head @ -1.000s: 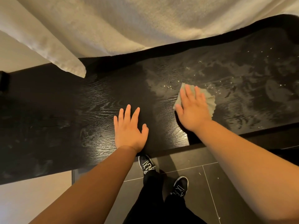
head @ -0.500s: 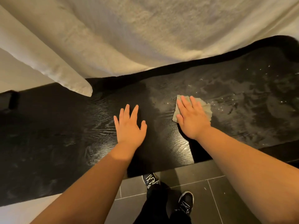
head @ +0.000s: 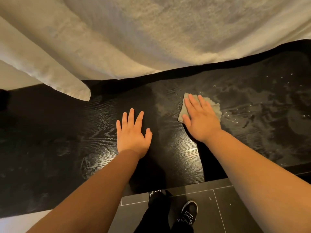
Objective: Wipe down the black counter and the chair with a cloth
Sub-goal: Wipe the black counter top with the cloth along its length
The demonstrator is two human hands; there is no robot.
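Note:
The black wood-grain counter [head: 58,140] runs across the view, with wet streaks and droplets on its right part. A small grey-green cloth [head: 213,105] lies flat on it right of centre. My right hand [head: 200,120] presses flat on the cloth, fingers spread, covering most of it. My left hand [head: 133,133] rests flat on the bare counter to the left, fingers apart, holding nothing. No chair is in view.
A white towel or bedding [head: 151,39] hangs over the counter's far edge, with a corner [head: 75,93] drooping onto the surface at left. Dark floor tiles [head: 232,207] and my black shoes [head: 189,211] show below the near edge.
My right hand has slid the cloth toward the counter's far edge. The view has tipped forward, so the counter sits lower in frame. My left hand stays planted.

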